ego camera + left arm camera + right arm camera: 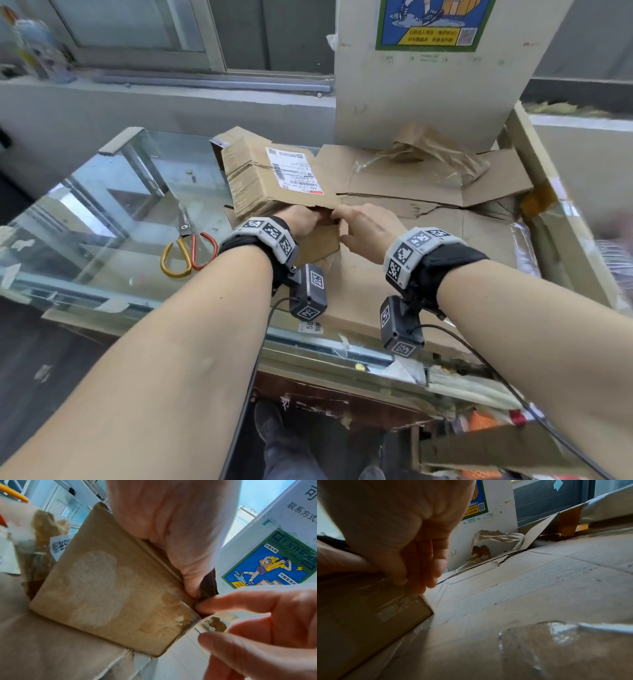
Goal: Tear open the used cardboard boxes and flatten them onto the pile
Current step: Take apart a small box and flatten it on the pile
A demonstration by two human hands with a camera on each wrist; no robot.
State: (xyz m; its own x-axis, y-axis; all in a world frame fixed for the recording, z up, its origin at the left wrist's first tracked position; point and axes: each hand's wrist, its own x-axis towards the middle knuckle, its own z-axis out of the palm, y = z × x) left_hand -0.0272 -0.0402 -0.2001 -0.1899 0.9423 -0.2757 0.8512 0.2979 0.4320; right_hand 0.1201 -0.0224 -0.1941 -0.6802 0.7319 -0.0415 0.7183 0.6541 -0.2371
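A small brown cardboard box (pixel 270 178) with a white shipping label lies on the left part of the pile of flattened cardboard (pixel 428 205). Both hands meet at its near edge. My left hand (pixel 310 219) grips the box's flap, and in the left wrist view its fingers (pixel 190 582) curl over the edge into the opening of the box (pixel 111 588). My right hand (pixel 342 216) pinches the same edge at the box's near right corner. The right wrist view shows its fingertips (pixel 418 584) curled on the top of the taped box (pixel 368 615), above the flat pile (pixel 522 588).
Scissors (pixel 189 248) with orange and red handles lie on the glass counter (pixel 102 205) left of the box. A white board with a poster (pixel 428 85) stands behind the pile, with crumpled brown paper (pixel 431 147) at its foot. A long taped carton (pixel 548 205) borders the right side.
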